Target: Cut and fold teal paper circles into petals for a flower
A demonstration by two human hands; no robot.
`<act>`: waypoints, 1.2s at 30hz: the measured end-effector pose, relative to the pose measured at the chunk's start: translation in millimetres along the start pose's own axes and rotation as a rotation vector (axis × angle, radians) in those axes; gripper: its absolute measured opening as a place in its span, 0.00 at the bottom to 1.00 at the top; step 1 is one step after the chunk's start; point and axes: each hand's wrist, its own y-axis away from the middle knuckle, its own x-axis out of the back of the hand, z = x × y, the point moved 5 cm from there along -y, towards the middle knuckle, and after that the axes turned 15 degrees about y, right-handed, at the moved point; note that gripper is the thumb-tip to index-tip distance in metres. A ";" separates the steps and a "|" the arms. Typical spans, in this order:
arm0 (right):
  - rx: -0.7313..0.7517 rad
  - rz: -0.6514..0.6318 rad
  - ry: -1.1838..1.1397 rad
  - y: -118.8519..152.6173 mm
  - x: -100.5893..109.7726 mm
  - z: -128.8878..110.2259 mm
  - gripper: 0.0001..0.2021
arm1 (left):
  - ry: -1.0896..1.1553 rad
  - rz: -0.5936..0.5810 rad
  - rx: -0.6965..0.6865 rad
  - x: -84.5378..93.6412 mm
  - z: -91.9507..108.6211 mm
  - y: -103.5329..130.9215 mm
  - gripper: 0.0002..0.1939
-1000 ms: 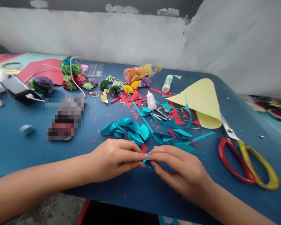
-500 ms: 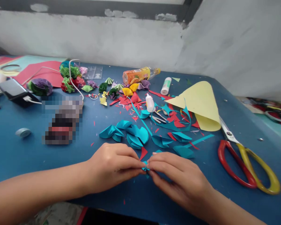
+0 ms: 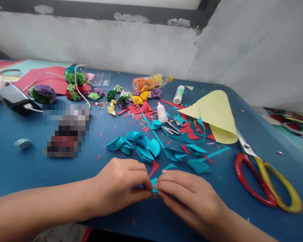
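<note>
My left hand (image 3: 127, 186) and my right hand (image 3: 189, 195) meet near the table's front edge, fingertips pinched on one small piece of turquoise paper (image 3: 154, 184). Most of that piece is hidden by my fingers; a folded bit shows between them. Beyond my hands lie several folded turquoise paper pieces (image 3: 147, 147), some clustered and some spread to the right. A red paper scrap (image 3: 154, 168) rests just past my fingertips. One more turquoise piece (image 3: 171, 166) peeks out behind my right hand.
Large scissors (image 3: 255, 168) with red and yellow handles lie at right beside a curled yellow sheet (image 3: 214, 111). A small white bottle (image 3: 161, 112), a glue stick (image 3: 178, 94) and an orange drink bottle (image 3: 151, 82) are farther back. A phone (image 3: 68, 131) and tape roll (image 3: 23, 144) lie left.
Both hands have shifted slightly toward me, still pinching the turquoise paper. My left fingers are more bent, and more of the paper's upper part shows between the hands.
</note>
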 end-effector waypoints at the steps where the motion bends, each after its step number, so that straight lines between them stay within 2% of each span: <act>1: -0.001 -0.003 0.005 0.4 -0.4 0.0 0.07 | -0.003 0.003 0.008 0.3 0.1 0.0 0.08; 6: -0.006 0.016 0.010 1.1 0.1 1.0 0.06 | 0.015 -0.016 0.007 0.3 2.4 -0.8 0.08; 11: -0.053 0.059 -0.002 1.7 2.2 8.5 0.05 | 0.094 0.016 0.025 4.3 3.0 -3.9 0.08; 17: -0.057 0.079 -0.002 1.3 3.5 11.7 0.05 | 0.099 -0.054 0.062 4.7 3.1 -4.1 0.12; 26: -0.045 0.055 -0.031 1.3 1.8 7.6 0.06 | -0.023 -0.035 -0.057 4.0 3.6 -0.2 0.10; 36: -0.080 0.048 -0.058 -1.2 1.8 8.5 0.07 | -0.019 -0.004 -0.087 5.2 8.1 -1.3 0.08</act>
